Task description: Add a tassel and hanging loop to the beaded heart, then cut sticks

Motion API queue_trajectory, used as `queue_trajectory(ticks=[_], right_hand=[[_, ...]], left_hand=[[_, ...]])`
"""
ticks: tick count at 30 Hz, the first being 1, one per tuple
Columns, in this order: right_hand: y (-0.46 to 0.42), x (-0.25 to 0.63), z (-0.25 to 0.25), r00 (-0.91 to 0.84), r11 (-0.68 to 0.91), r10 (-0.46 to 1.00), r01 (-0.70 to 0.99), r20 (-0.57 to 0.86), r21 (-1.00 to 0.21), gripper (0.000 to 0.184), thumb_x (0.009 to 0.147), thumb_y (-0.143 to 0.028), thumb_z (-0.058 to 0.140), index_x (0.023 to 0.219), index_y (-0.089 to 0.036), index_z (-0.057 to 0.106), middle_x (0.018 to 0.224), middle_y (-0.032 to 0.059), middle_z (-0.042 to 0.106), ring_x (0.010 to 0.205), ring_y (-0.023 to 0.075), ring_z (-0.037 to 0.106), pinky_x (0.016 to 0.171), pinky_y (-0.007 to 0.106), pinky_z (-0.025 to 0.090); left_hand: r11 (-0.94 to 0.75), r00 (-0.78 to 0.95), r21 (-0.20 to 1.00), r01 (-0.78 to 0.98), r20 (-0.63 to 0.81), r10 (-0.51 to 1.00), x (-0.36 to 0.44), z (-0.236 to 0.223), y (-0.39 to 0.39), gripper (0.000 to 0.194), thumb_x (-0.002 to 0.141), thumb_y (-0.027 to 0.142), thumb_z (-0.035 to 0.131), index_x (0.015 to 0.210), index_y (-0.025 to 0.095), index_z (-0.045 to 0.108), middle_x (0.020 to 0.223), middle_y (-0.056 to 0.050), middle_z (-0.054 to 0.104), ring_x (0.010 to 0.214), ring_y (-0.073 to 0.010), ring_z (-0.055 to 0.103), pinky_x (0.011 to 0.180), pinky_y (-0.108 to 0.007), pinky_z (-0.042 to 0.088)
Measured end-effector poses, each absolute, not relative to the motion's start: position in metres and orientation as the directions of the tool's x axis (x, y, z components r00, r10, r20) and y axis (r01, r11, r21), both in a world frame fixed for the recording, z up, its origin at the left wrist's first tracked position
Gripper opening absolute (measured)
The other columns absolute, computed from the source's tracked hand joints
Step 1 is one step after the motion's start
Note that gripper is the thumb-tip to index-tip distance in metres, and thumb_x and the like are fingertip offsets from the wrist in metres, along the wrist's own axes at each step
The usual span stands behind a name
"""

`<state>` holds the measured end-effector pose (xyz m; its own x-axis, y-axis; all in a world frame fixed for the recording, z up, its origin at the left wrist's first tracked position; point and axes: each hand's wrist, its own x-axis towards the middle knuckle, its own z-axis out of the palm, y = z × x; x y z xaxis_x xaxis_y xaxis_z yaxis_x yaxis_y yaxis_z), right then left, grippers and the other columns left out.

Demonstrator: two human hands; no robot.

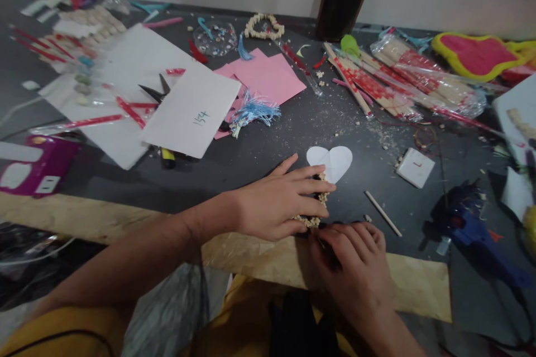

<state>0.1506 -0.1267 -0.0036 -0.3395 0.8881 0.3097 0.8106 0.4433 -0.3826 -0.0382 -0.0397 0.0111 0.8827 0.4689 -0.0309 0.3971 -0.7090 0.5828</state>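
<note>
My left hand [288, 201] lies flat, fingers spread, over an ornament made of small pale wooden bits [310, 222]. The ornament shows between and below the fingers; the rest of it is hidden. Beside the ornament's lower end, at the table edge, my right hand [355, 262] is closed with curled fingers. What it pinches, if anything, is hidden. Just beyond the left fingertips rests a white paper heart [341, 162] with a crease. A thin wooden stick [383, 213] lies to the right of the hands.
A blue glue gun [473, 228] lies at the right, near a small white square marked L [415, 168]. Bagged sticks [431, 72] and a heart ring of wooden bits [263, 27] are farther back. White sheets [192, 111], pink paper [276, 78] and a purple box [54, 164] are leftward.
</note>
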Motion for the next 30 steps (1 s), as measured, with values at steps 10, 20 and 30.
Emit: queue_trajectory(ticks=[10,20,30], right_hand=[[-0.1273,0.1544,-0.0015,-0.363,0.480,0.871,0.773,0.331,-0.415,0.004,0.080,-0.018,0.062,0.083,-0.020,0.061,0.077,0.0007,0.069,0.072,0.0147,0.056,0.076,0.034,0.038],[-0.1242,0.1549,-0.0034,-0.428,0.556,0.822,0.745,0.375,-0.369,0.013,0.074,-0.009,0.066,0.084,-0.018,0.063,0.075,0.0040,0.066,0.074,0.0166,0.053,0.073,0.035,0.045],[-0.1251,0.1542,-0.0038,-0.437,0.558,0.823,0.743,0.363,-0.369,0.013,0.076,-0.010,0.064,0.086,-0.019,0.063,0.078,0.0040,0.064,0.077,0.0174,0.054,0.074,0.036,0.046]], left_hand=[[-0.701,0.879,0.594,0.395,-0.025,0.475,-0.0388,0.0108,-0.0392,0.033,0.081,0.023,0.052,0.113,0.027,0.057,0.143,-0.003,0.037,0.137,-0.0263,0.016,0.108,-0.056,0.002],[-0.698,0.877,0.598,0.393,-0.017,0.480,-0.0396,0.0103,-0.0395,0.031,0.082,0.023,0.051,0.112,0.027,0.057,0.142,-0.003,0.038,0.137,-0.0260,0.016,0.108,-0.056,0.002],[-0.708,0.881,0.588,0.391,-0.015,0.473,-0.0393,0.0101,-0.0396,0.030,0.082,0.024,0.050,0.111,0.027,0.058,0.142,-0.003,0.038,0.137,-0.0258,0.016,0.108,-0.057,0.002]])
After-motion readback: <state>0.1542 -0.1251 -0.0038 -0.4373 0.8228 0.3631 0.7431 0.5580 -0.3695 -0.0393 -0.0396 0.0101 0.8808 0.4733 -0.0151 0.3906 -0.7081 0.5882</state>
